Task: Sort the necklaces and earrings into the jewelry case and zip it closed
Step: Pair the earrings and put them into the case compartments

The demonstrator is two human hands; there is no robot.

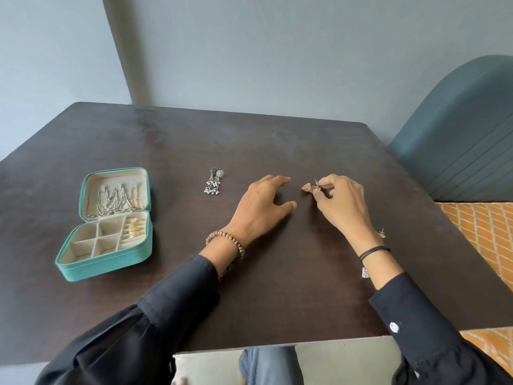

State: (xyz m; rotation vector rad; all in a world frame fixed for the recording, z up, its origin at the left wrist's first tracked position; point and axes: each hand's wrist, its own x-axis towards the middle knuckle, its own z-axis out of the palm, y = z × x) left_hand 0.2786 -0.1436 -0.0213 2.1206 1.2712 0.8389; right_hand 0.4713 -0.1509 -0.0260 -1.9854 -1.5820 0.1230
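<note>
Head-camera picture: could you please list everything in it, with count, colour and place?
Zip-up fabric jewelry case: one, teal, open, table's left side.
Chain necklaces: several, silver and gold, in the case's lid.
Gold earrings: a few, in the base's right-hand slots.
Dangling beaded earrings: two, silver, right of the case.
Bell-shaped earring: one, coppery, pinched by the right hand.
Small earring: one, gold, beside the right wrist.
Small metal piece: one, silver, half hidden by the right forearm.
Table: one, dark brown.
Padded chair: one, blue-green, far right.
Patterned floor: orange, right of the table.
Bead bracelet: one, brown, left wrist.
Sleeves: two, black.
Hands: two; left hand relaxed, mid-table; right pinching.
</note>
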